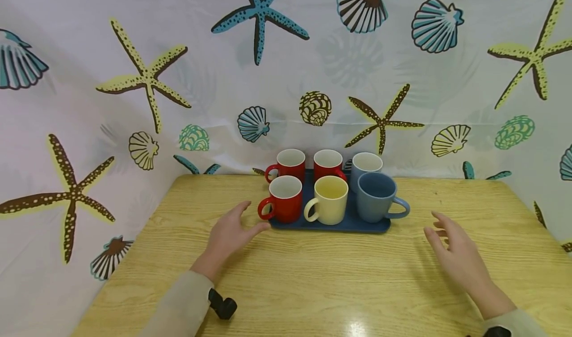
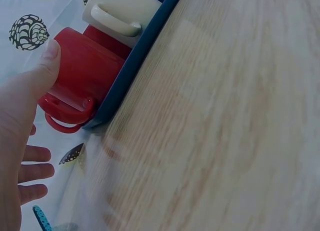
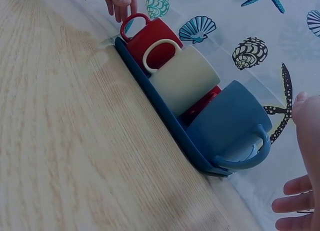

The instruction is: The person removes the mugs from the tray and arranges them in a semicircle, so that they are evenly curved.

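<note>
A blue tray (image 1: 330,227) near the back of the table bears mugs in two rows. Its front row has a red mug (image 1: 288,208), a cream mug (image 1: 332,208) and a blue mug (image 1: 373,205); behind stand two more red mugs (image 1: 292,163) and a pale blue mug (image 1: 361,170). My left hand (image 1: 230,233) is by the tray's left end, thumb and fingers spread apart, with nothing in it. To the right of the blue mug's handle, my right hand (image 1: 460,252) hovers over the table with relaxed fingers and holds nothing.
The wooden table (image 1: 313,287) stretches in front of the tray and to both sides. Right behind the tray hangs a white cloth (image 1: 286,103) printed with starfish and shells; it also runs along the table's left and right sides.
</note>
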The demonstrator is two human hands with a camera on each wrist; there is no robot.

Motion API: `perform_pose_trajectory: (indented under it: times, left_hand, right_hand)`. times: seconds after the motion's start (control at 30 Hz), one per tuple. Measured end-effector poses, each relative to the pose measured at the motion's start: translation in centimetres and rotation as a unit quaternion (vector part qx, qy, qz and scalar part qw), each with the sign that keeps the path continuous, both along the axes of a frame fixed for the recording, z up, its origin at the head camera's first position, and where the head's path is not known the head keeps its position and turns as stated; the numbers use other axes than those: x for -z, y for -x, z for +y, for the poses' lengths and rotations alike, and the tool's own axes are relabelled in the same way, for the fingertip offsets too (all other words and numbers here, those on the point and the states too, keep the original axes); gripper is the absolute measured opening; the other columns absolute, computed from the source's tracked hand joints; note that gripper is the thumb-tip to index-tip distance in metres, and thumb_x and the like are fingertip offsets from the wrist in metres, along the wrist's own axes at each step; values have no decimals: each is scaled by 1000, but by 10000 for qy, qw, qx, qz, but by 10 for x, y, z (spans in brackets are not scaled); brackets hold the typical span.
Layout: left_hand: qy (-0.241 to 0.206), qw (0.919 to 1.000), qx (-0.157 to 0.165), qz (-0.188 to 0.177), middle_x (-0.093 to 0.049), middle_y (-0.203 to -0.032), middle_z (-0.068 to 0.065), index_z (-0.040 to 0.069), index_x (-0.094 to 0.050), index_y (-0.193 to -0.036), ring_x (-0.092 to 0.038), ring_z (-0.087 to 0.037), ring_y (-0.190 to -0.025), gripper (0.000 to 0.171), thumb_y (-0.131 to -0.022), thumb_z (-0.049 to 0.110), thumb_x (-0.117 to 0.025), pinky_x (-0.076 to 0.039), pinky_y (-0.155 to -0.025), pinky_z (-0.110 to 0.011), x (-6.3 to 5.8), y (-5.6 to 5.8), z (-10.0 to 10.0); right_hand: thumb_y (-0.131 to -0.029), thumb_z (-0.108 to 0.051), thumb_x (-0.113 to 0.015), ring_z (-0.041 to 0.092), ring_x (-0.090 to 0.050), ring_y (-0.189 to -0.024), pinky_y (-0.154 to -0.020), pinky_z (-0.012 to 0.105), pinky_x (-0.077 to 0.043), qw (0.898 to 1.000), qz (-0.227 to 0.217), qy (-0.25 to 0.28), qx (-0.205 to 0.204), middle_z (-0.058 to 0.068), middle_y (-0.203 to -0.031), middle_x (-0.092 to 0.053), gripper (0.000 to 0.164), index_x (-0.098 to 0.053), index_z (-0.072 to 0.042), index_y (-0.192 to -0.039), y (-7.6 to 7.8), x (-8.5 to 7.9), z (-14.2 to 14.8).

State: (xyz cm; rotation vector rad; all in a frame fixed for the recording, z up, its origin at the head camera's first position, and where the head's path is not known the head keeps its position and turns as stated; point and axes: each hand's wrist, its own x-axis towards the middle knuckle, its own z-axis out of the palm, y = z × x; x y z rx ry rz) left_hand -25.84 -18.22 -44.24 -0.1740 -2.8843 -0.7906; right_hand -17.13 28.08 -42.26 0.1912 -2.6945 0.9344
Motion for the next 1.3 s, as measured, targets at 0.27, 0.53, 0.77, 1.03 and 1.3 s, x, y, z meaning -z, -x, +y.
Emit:
perform_pose_trajectory:
  times: [0.27,0.53,0.77,1.03,1.3]
  left_hand:
    - [-324,9991,256,-82,-46,-137,-13,10,-44,-137,-43,-34,-123,83,-75,60,-67,-36,-97,-52,11,12,4]
    - [-735,9963,450,34,-48,-136,-13,9,-46,-135,-44,-33,-124,80,-74,57,-69,-36,-98,-52,23,25,3]
    - [-771,9954,563,50,-52,-132,-10,12,-50,-131,-47,-31,-120,80,-71,60,-71,-38,-97,-50,28,33,4]
    - [-792,9938,784,30,-54,-130,-5,13,-52,-130,-47,-28,-121,79,-69,60,-72,-35,-100,-48,31,41,6]
    - [-880,9901,1091,48,-58,-123,-2,16,-53,-129,-52,-24,-115,77,-67,55,-76,-37,-98,-47,38,48,7]
  right_hand:
    - [-99,-42,-38,42,-51,-107,-83,56,-44,9981,-333,504,-97,26,-125,-48,57,-32,-4,-142,11,2,-3]
    - [-99,-42,-38,43,-50,-108,-80,56,-45,9952,-611,758,-62,27,-128,-47,57,-29,-8,-144,18,-2,-2]
    - [-98,-44,-38,38,-56,-102,-77,51,-48,9926,-711,971,-129,26,-123,-52,58,-30,-8,-143,28,1,-6]
    - [-98,-43,-39,40,-58,-99,-68,39,-52,9804,-1123,1593,-291,31,-120,-51,61,-28,-3,-143,39,3,-8]
    - [-98,-45,-38,39,-58,-97,-69,38,-53,9714,-1325,1943,-310,31,-121,-50,64,-26,-1,-143,44,2,-9]
